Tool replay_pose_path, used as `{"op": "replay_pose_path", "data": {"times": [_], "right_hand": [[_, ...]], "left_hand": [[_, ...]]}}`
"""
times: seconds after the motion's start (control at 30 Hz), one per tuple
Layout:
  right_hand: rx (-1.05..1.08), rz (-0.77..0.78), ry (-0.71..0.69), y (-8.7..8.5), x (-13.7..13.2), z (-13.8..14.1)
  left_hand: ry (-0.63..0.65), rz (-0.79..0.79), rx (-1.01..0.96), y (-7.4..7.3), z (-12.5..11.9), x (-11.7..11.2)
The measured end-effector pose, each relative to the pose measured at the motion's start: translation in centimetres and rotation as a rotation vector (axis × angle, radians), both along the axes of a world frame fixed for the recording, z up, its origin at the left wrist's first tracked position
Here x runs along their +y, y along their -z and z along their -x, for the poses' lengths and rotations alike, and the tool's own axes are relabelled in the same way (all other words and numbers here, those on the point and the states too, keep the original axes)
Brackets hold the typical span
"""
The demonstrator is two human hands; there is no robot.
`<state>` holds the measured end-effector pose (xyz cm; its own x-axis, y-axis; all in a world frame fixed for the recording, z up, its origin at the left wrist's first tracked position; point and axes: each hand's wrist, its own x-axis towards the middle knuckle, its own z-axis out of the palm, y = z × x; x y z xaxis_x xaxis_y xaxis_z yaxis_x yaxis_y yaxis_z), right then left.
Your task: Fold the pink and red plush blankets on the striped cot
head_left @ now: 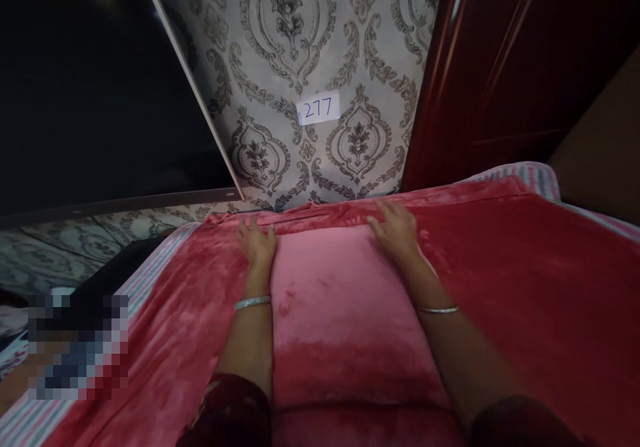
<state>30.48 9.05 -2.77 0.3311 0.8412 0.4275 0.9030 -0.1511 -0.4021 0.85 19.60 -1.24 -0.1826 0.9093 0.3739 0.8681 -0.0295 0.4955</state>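
A red plush blanket (525, 280) is spread over the bed. In the middle lies a narrower plush piece (325, 287), pink at its far end and red nearer me, with a dark crease across its near part. It looks like part of a folded blanket, but I cannot tell if it is separate. My left hand (257, 242) rests at its far left corner, fingers spread. At the far right corner is my right hand (397, 230), its fingers apart and its palm turned down. Both hands touch the plush; neither visibly grips it. Each wrist wears a bangle.
A striped sheet (155, 277) shows along the blanket's edges. Beyond are a patterned wall with a "277" paper label (319, 108), a large dark screen (100, 87) at left and a dark red wooden panel (500, 67) at right. A pixelated patch covers the lower left.
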Motion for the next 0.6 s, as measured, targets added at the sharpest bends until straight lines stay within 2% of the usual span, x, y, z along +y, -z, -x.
{"op": "replay_pose_path", "data": {"times": [0.03, 0.1, 0.13, 0.17, 0.23, 0.33, 0.43, 0.6], "right_hand": [[-0.041, 0.028, -0.13, -0.2, 0.0, 1.1], [-0.09, 0.167, -0.338, 0.0, 0.0, 3.0], [-0.099, 0.252, -0.386, 0.2, 0.0, 3.7], [-0.103, 0.327, -0.402, 0.5, 0.0, 4.2], [-0.108, 0.421, -0.382, 1.1, 0.1, 4.6], [-0.117, 0.458, -0.337, 1.4, 0.2, 4.0], [-0.085, 0.473, -0.234, 1.6, 0.3, 2.1], [0.093, 0.445, -0.034, 2.9, 0.5, -2.0]], "left_hand": [[0.116, -0.071, 0.074, -0.5, -1.0, -0.5], [0.457, -0.106, 0.244, -0.6, -3.2, -1.5], [0.627, -0.042, 0.317, -0.2, -4.2, -1.9], [0.743, 0.058, 0.368, 0.3, -5.1, -2.3], [0.842, 0.249, 0.421, 1.6, -6.4, -2.7], [0.836, 0.33, 0.424, 2.7, -6.8, -2.8], [0.764, 0.286, 0.437, 2.5, -5.9, -2.4], [0.365, 0.379, 0.335, 1.4, -2.5, -0.6]]}}
